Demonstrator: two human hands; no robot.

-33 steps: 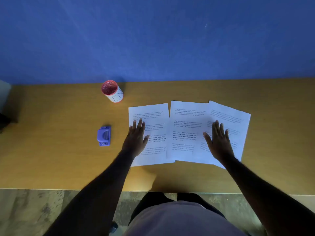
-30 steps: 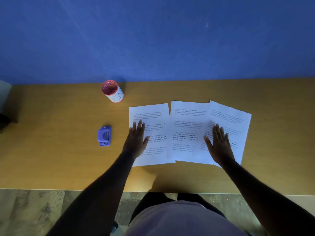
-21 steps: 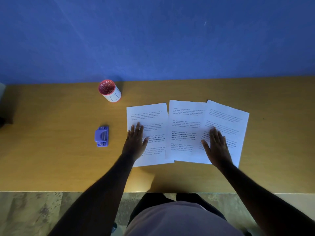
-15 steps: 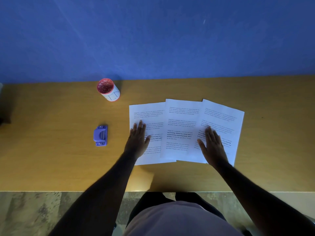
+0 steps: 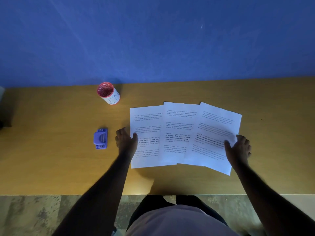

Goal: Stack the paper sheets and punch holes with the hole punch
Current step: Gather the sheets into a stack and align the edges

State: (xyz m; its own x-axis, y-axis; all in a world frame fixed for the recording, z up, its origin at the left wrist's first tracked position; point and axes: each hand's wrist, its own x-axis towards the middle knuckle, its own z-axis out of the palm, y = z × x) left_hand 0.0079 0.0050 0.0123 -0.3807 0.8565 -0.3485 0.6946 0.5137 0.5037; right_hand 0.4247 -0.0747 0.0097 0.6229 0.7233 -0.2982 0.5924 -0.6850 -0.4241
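Note:
Three printed paper sheets lie fanned and overlapping on the wooden table: a left sheet (image 5: 146, 125), a middle sheet (image 5: 179, 126) and a tilted right sheet (image 5: 216, 123). My left hand (image 5: 125, 141) rests at the left sheet's left edge, thumb on the paper, fingers on the table. At the right sheet's right edge my right hand (image 5: 239, 149) has the thumb on top, and the edge there looks slightly lifted and blurred. A small purple hole punch (image 5: 100, 138) sits on the table left of my left hand, untouched.
A red-rimmed white cup (image 5: 108, 92) stands at the back left, near the blue wall. The table's front edge (image 5: 68, 195) runs just before my body. A dark object (image 5: 3, 123) sits at the far left edge.
Both hands slid off the tops of the sheets to their outer edges. The sheets have been pushed closer together, the middle one now overlapping the left one.

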